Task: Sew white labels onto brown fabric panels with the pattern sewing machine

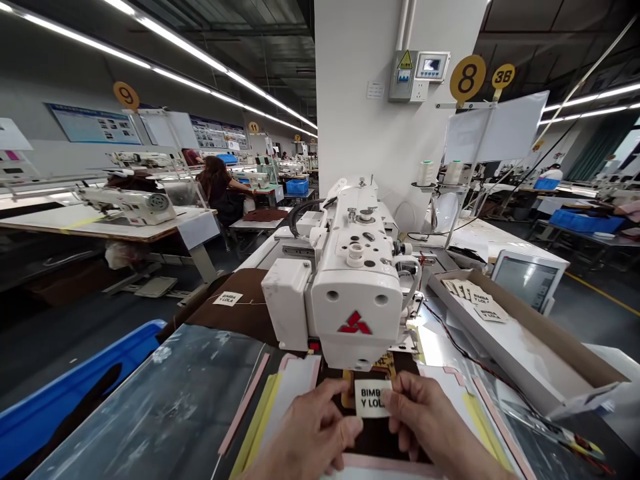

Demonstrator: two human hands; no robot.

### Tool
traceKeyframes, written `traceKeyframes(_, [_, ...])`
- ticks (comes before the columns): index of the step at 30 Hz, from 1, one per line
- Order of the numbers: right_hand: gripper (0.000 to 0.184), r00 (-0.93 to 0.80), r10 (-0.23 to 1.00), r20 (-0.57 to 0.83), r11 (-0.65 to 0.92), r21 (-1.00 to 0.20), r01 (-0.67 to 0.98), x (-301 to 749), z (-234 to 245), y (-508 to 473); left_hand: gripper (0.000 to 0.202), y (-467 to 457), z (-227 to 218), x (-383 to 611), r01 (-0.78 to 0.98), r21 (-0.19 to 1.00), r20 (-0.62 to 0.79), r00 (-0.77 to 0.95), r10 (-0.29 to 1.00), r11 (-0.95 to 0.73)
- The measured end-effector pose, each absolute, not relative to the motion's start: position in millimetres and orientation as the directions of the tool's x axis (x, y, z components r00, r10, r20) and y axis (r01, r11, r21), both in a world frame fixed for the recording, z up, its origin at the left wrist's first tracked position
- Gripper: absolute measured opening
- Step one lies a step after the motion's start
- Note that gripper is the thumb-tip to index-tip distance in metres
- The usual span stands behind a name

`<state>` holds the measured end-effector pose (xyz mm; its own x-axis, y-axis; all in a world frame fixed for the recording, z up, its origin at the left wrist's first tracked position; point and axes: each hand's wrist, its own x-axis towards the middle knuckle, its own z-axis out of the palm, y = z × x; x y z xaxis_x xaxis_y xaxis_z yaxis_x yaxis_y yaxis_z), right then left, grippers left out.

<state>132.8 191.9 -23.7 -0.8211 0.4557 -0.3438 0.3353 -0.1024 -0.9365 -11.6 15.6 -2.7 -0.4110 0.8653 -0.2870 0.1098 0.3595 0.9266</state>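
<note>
In my right hand is a small white fabric label printed "BIMBA Y LOLA", pinched at its right edge with the thumb across the front. My left hand is by the label's left side, thumb and index finger apart. Its thumb tip is close to the lower left corner; I cannot tell if they touch. Dark brown fabric lies under both hands, below the head of a white sewing machine. Another such label is on brown fabric to the machine's left.
A cardboard box at right holds several labels, with a screen behind it. Yellow-handled snips lie at lower right. A blue bin stands at left. Farther back, a person sits at another machine table.
</note>
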Motion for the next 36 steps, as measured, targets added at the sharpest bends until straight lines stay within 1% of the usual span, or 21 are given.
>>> traceKeyframes(1, [0.05, -0.805, 0.484, -0.345, -0.088, -0.934, 0.347, 127, -23, 197, 0.045, 12, -3, -14, 0.24, 0.901, -0.22, -0.462, 0.859, 0.36])
traceKeyframes(2, [0.045, -0.793, 0.502, -0.344, -0.076, -0.931, 0.356, 122, -22, 201, 0.036, 9, -3, -17, 0.387, 0.857, -0.124, -0.487, 0.864, 0.341])
traceKeyframes(3, [0.04, -0.786, 0.512, -0.346, -0.067, -0.928, 0.366, 117, -21, 204, 0.031, 5, -3, -20, 0.536, 0.79, -0.01, -0.473, 0.881, 0.297])
traceKeyframes(5, [0.03, -0.776, 0.521, -0.355, -0.05, -0.921, 0.387, 110, -20, 209, 0.031, 0, -5, -26, 0.78, 0.61, 0.216, -0.337, 0.916, 0.143])
traceKeyframes(7, [0.022, -0.77, 0.525, -0.363, -0.028, -0.911, 0.411, 106, -19, 210, 0.03, -3, -8, -30, 0.904, 0.427, 0.383, -0.178, 0.906, -0.003])
traceKeyframes(9, [0.017, -0.767, 0.524, -0.369, 0.0, -0.901, 0.434, 103, -18, 209, 0.028, -2, -10, -32, 0.947, 0.314, 0.456, -0.087, 0.886, -0.068])
traceKeyframes(13, [0.014, -0.771, 0.518, -0.37, 0.065, -0.882, 0.467, 102, -14, 206, 0.027, 4, -8, -31, 0.974, 0.216, 0.48, -0.04, 0.876, -0.073])
traceKeyframes(17, [0.012, -0.774, 0.515, -0.369, 0.126, -0.861, 0.493, 102, -10, 205, 0.027, 9, -1, -29, 0.989, 0.135, 0.437, -0.006, 0.899, -0.059])
traceKeyframes(21, [0.011, -0.781, 0.507, -0.364, 0.181, -0.841, 0.51, 103, -10, 204, 0.029, 12, 4, -28, 0.996, 0.043, 0.342, 0.054, 0.938, -0.073])
traceKeyframes(23, [0.013, -0.79, 0.5, -0.354, 0.225, -0.829, 0.513, 103, -10, 204, 0.036, 15, 6, -28, 0.997, -0.001, 0.263, 0.081, 0.961, -0.083])
traceKeyframes(25, [0.016, -0.803, 0.49, -0.339, 0.284, -0.809, 0.514, 104, -8, 205, 0.042, 17, 8, -27, 0.996, -0.017, 0.214, 0.084, 0.973, -0.083])
traceKeyframes(27, [0.017, -0.822, 0.487, -0.297, 0.368, -0.783, 0.501, 105, -4, 206, 0.044, 18, 8, -27, 0.997, -0.01, 0.189, 0.072, 0.979, -0.072])
traceKeyframes(30, [0.01, -0.829, 0.532, -0.175, 0.509, -0.716, 0.478, 110, 1, 206, 0.044, 18, 4, -26, 0.998, 0.026, 0.208, 0.043, 0.977, -0.049])
traceKeyframes(32, [0.015, -0.836, 0.546, -0.043, 0.621, -0.65, 0.439, 116, -3, 205, 0.044, 18, -4, -26, 0.997, 0.066, 0.239, 0.025, 0.971, -0.042])
traceKeyframes(33, [0.019, -0.861, 0.506, 0.053, 0.705, -0.601, 0.378, 118, -7, 204, 0.043, 18, -9, -27, 0.995, 0.087, 0.248, 0.018, 0.968, -0.041])
traceKeyframes(34, [0.023, -0.89, 0.428, 0.16, 0.796, -0.533, 0.287, 120, -13, 202, 0.042, 19, -14, -27, 0.994, 0.105, 0.252, 0.01, 0.968, -0.038])
traceKeyframes(36, [0.025, -0.917, 0.2, 0.345, 0.933, -0.353, 0.071, 122, -27, 200, 0.04, 20, -23, -29, 0.99, 0.135, 0.267, -0.005, 0.964, -0.032])
